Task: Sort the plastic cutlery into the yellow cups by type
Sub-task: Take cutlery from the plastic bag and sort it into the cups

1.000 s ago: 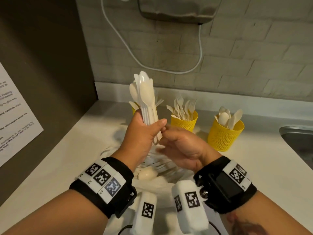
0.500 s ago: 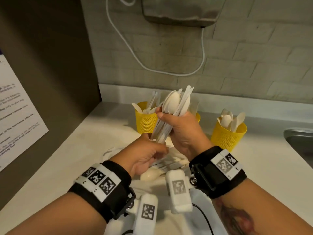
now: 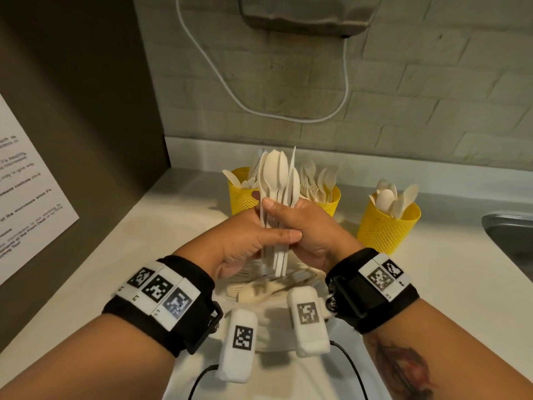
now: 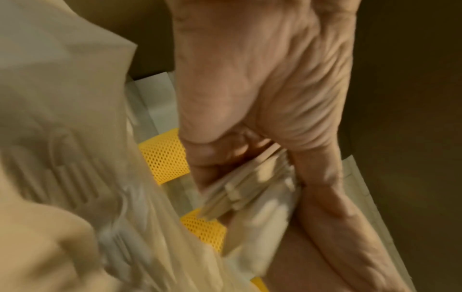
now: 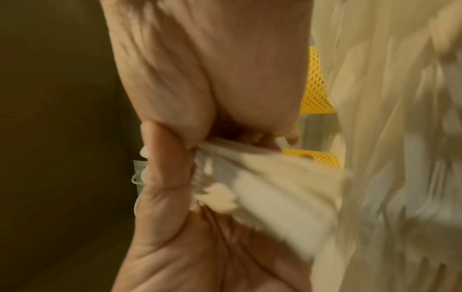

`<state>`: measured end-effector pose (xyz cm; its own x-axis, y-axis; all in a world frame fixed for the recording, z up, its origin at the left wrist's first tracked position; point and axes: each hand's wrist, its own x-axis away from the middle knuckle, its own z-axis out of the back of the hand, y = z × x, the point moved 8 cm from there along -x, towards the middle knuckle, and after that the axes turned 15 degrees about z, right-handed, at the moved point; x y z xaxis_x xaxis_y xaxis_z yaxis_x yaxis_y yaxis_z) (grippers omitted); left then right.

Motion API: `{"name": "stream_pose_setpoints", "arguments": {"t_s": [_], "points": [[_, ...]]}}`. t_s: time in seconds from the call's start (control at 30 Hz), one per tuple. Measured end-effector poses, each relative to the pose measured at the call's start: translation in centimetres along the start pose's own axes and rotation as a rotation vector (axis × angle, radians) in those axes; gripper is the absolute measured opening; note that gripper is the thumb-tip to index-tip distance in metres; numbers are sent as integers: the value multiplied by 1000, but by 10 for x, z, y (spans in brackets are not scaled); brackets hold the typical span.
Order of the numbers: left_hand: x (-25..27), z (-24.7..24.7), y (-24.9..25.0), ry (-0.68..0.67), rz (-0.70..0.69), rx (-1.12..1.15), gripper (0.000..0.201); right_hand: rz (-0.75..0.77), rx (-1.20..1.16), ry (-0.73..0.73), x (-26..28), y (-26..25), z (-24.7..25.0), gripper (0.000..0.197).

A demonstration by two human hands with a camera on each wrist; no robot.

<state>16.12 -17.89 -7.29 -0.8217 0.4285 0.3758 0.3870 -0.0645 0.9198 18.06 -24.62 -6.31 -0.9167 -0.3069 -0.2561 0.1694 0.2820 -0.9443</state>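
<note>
Head, bundle: a bunch of white spoons [image 3: 277,197] stands upright between both hands, bowls up, in front of the left cup and the middle cup.
Head, left hand: left hand [image 3: 245,243] wraps the handles low down, thumb laid across the front, fingers curled behind.
Head, right hand: right hand [image 3: 311,232] grips the same handles higher up, thumb pressed on the front of the bundle.
Head, cups: left cup [image 3: 242,194], middle cup [image 3: 331,202] and right cup [image 3: 386,229] stand in a row by the wall; middle one holds forks, right one holds spoons; the left one's contents are too hidden to tell.
Head, pile: loose cutlery [image 3: 265,287] lies on the counter [image 3: 138,255] under the hands, blurred.
Head, surroundings: sink [image 3: 510,235] at the right edge; paper notice [image 3: 26,194] on the dark panel to the left; white cable [image 3: 288,111] on the brick wall.
Left wrist, hand: palm and curled fingers [image 4: 262,98] close round the handle ends [image 4: 250,187]; blurred.
Left wrist, cups: yellow mesh shows beyond the hand.
Right wrist, hand: palm [image 5: 200,69] and thumb close on the blurred handles [image 5: 262,177]; the other hand meets it below.
Right wrist, cups: yellow mesh shows past the fingers.
</note>
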Motion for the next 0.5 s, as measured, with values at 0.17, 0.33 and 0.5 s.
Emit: {"name": "stream_pose_setpoints", "arguments": {"t_s": [0.17, 0.33, 0.5], "points": [[-2, 1, -15, -31, -9, 211, 48, -33, 129, 17, 0, 4, 9, 31], [-6, 16, -19, 68, -52, 343, 35, 99, 149, 214, 1, 1, 27, 20], [-6, 19, -18, 123, -65, 403, 30, 223, 184, 341, 8, -7, 28, 12]]}}
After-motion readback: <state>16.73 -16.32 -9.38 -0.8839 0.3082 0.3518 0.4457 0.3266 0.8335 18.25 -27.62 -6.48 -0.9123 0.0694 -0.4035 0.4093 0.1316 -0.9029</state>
